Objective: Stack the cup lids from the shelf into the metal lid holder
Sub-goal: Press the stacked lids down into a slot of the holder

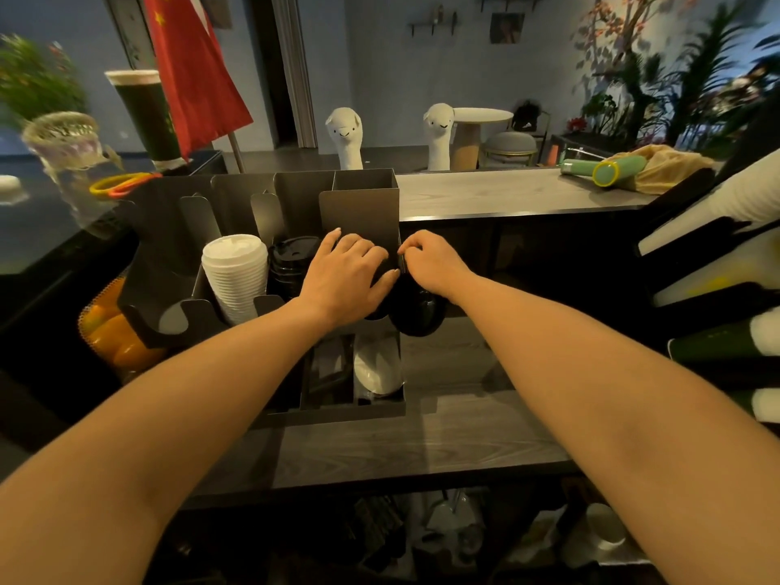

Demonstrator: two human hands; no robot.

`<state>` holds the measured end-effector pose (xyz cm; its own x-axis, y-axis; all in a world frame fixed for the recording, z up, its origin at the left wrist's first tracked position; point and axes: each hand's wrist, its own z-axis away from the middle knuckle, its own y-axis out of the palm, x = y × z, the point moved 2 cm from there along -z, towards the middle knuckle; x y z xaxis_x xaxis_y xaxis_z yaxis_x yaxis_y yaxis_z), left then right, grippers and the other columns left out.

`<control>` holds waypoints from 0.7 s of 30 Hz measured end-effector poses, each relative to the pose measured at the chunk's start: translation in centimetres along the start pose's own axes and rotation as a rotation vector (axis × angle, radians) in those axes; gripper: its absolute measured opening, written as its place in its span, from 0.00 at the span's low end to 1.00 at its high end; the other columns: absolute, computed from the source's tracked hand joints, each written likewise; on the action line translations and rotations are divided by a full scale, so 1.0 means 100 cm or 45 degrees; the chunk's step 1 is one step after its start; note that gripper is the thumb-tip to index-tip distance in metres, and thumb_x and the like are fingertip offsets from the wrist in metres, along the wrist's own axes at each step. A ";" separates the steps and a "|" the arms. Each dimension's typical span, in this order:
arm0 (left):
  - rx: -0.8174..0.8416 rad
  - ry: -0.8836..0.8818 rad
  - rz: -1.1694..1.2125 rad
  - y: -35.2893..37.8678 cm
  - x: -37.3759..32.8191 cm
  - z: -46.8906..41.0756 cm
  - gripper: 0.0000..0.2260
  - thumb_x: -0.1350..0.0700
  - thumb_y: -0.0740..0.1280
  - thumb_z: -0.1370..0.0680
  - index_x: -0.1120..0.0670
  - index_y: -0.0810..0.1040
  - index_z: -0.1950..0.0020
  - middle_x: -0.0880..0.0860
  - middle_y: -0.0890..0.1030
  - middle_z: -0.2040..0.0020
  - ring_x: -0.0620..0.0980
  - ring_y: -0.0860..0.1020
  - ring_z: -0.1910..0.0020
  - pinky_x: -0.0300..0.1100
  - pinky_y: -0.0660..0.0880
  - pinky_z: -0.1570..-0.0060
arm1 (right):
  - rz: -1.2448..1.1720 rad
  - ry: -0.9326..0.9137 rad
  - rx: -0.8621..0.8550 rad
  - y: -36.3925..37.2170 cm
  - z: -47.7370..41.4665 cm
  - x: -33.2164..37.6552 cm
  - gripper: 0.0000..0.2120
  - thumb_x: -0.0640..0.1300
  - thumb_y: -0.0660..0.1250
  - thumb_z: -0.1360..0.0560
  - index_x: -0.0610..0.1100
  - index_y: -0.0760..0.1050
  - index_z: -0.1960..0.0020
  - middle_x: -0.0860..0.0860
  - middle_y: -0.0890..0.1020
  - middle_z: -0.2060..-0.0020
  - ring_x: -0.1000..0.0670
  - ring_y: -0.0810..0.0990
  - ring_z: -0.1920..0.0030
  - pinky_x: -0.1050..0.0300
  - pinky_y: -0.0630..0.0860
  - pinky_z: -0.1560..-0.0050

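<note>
Lid holder (358, 196) on the worktop (422, 437), both hands at its right end.
In it we see one lid stack (234, 272) left of a second lid stack (291, 259); our left hand (346, 276) lies over the rightmost slot, perhaps on lids, with our right hand (430, 259) just beside.

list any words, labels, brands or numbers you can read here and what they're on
no words or numbers can be read
tall dark cup: print, if any, too blurred
red flag: yellow star only, no lettering
white lids: no print shows
</note>
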<state>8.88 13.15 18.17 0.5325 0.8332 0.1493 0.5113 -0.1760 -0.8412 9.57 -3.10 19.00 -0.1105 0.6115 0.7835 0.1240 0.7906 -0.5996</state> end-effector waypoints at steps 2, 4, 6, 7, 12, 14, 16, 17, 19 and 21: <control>-0.056 -0.025 0.185 -0.010 -0.009 0.007 0.23 0.39 0.54 0.18 0.53 0.77 0.35 0.53 0.81 0.39 0.53 0.76 0.36 0.52 0.66 0.30 | -0.193 0.078 -0.133 -0.001 0.008 0.000 0.11 0.42 0.58 0.19 0.45 0.75 0.41 0.50 0.77 0.50 0.51 0.75 0.48 0.55 0.71 0.50; -0.044 -0.027 0.318 -0.017 -0.019 0.015 0.27 0.36 0.54 0.20 0.53 0.75 0.32 0.53 0.79 0.37 0.53 0.76 0.37 0.50 0.70 0.36 | -0.411 0.203 -0.246 -0.001 0.015 0.001 0.13 0.42 0.57 0.19 0.44 0.76 0.39 0.50 0.77 0.51 0.50 0.76 0.49 0.54 0.72 0.51; -0.006 0.003 0.350 -0.020 -0.027 0.023 0.32 0.32 0.55 0.22 0.54 0.72 0.30 0.53 0.78 0.35 0.52 0.75 0.37 0.49 0.73 0.39 | -0.555 0.329 -0.268 0.000 0.019 0.003 0.15 0.42 0.57 0.19 0.42 0.77 0.37 0.49 0.78 0.51 0.49 0.77 0.50 0.51 0.76 0.49; 0.010 0.002 0.374 -0.021 -0.029 0.028 0.34 0.31 0.57 0.24 0.54 0.71 0.29 0.53 0.77 0.34 0.52 0.75 0.36 0.48 0.73 0.40 | -0.602 0.383 -0.255 0.002 0.022 0.004 0.14 0.42 0.58 0.19 0.41 0.77 0.37 0.48 0.78 0.52 0.49 0.77 0.50 0.49 0.78 0.46; -0.017 -0.045 0.503 -0.024 -0.026 0.044 0.35 0.35 0.63 0.25 0.56 0.68 0.25 0.54 0.73 0.31 0.52 0.72 0.34 0.46 0.72 0.39 | -0.936 0.621 -0.274 0.016 0.040 0.012 0.06 0.43 0.61 0.19 0.43 0.76 0.49 0.45 0.78 0.59 0.45 0.79 0.53 0.46 0.78 0.43; -0.003 -0.003 0.487 -0.025 -0.024 0.047 0.35 0.36 0.64 0.25 0.56 0.68 0.25 0.54 0.72 0.31 0.52 0.71 0.34 0.46 0.72 0.39 | -0.940 0.589 -0.258 0.020 0.041 0.015 0.07 0.43 0.61 0.19 0.45 0.75 0.55 0.45 0.78 0.58 0.43 0.79 0.51 0.44 0.78 0.42; 0.024 0.014 0.500 -0.025 -0.019 0.048 0.34 0.37 0.66 0.25 0.54 0.69 0.26 0.54 0.72 0.31 0.52 0.72 0.35 0.46 0.73 0.39 | -0.910 0.515 -0.296 0.025 0.038 0.015 0.05 0.45 0.62 0.20 0.48 0.76 0.53 0.46 0.80 0.52 0.44 0.79 0.47 0.44 0.79 0.43; 0.026 0.021 0.495 -0.024 -0.016 0.047 0.33 0.37 0.67 0.26 0.53 0.70 0.26 0.54 0.73 0.32 0.52 0.73 0.36 0.46 0.73 0.39 | -0.849 0.446 -0.334 0.026 0.036 0.014 0.05 0.46 0.62 0.20 0.49 0.77 0.51 0.47 0.80 0.51 0.44 0.79 0.46 0.46 0.79 0.44; -0.016 0.038 0.376 -0.022 -0.010 0.041 0.30 0.36 0.66 0.26 0.52 0.72 0.29 0.54 0.75 0.35 0.54 0.74 0.37 0.49 0.72 0.39 | -0.555 0.246 -0.388 0.024 0.030 0.013 0.07 0.47 0.61 0.20 0.48 0.78 0.47 0.50 0.80 0.53 0.48 0.79 0.48 0.53 0.79 0.51; -0.068 -0.022 0.195 -0.019 -0.004 0.033 0.29 0.34 0.62 0.28 0.50 0.75 0.33 0.53 0.77 0.38 0.55 0.73 0.37 0.53 0.69 0.38 | -0.139 0.028 -0.402 0.019 0.026 0.015 0.08 0.48 0.60 0.19 0.48 0.77 0.47 0.52 0.80 0.55 0.51 0.78 0.53 0.59 0.73 0.60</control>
<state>5.46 14.90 18.04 0.5956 0.8032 0.0122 0.4603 -0.3288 -0.8246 7.04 -0.60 18.65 -0.1194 0.5202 0.8456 0.4121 0.8009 -0.4345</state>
